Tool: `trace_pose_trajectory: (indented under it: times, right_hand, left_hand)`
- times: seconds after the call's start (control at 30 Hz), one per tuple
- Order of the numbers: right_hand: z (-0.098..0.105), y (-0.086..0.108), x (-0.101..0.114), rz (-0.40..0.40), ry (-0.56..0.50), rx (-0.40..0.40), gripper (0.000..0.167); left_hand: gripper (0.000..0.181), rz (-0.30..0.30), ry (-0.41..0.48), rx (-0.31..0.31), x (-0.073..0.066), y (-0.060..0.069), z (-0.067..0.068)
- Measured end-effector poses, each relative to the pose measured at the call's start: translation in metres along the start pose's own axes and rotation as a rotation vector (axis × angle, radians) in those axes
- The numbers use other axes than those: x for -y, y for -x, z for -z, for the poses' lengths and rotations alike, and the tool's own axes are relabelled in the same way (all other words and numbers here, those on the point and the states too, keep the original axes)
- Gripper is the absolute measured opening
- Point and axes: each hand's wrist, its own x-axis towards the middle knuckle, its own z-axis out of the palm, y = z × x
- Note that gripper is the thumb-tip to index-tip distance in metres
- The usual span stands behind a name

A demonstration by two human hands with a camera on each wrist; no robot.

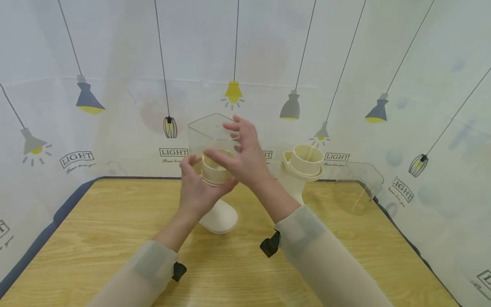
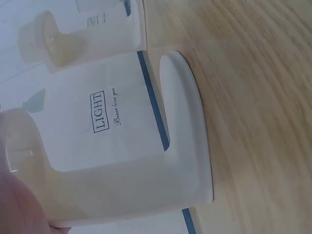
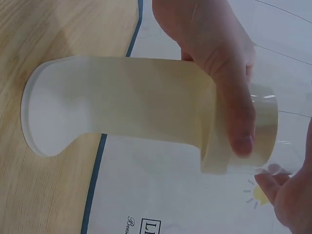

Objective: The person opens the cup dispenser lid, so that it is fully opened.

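Smooth cream stand (image 3: 141, 100), round-topped, gripped by left hand (image 1: 197, 189); clear angular container (image 1: 207, 130), pinched by right hand (image 1: 245, 162); wood-grained desk (image 1: 238, 268).

Left hand (image 1: 196, 189) around a pale stand (image 1: 220, 218), right hand (image 1: 247, 162) at a clear container (image 1: 207, 132) above.

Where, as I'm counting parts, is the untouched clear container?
In the head view, the clear container is rear-right on the wooden table, just right of the unheld cream stand.

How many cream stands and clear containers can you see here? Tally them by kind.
Cream stands: 2
Clear containers: 2
Total: 4
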Motion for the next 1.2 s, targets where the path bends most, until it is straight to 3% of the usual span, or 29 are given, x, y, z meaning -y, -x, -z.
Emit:
trace_pose_trajectory:
  times: [0.37, 0.5, 0.63, 0.83, 1.0, 1.2]
  right_hand:
    - [-0.012, -0.006, 0.007, -0.079, -0.012, -0.082, 0.070]
    - [-0.012, -0.007, 0.008, -0.056, -0.007, -0.096, 0.066]
    - [-0.010, -0.007, 0.010, -0.011, 0.038, -0.103, 0.065]
    - [-0.007, -0.006, 0.011, -0.087, -0.001, -0.108, 0.060]
    - [-0.007, -0.006, 0.015, -0.025, 0.052, -0.100, 0.060]
    - [-0.005, -0.006, 0.020, -0.076, 0.031, -0.081, 0.061]
  left_hand:
    - [0.124, 0.017, -0.005, -0.004, -0.002, -0.005, 0.001]
    - [0.125, 0.026, -0.036, 0.003, -0.003, -0.005, 0.002]
    - [0.126, 0.022, -0.057, 0.020, -0.004, -0.006, 0.003]
    - [0.128, 0.015, -0.050, 0.033, -0.003, -0.005, 0.004]
    - [0.125, -0.005, -0.053, 0.051, 0.000, -0.005, 0.005]
    - [0.126, -0.006, -0.047, 0.052, 0.002, -0.004, 0.007]
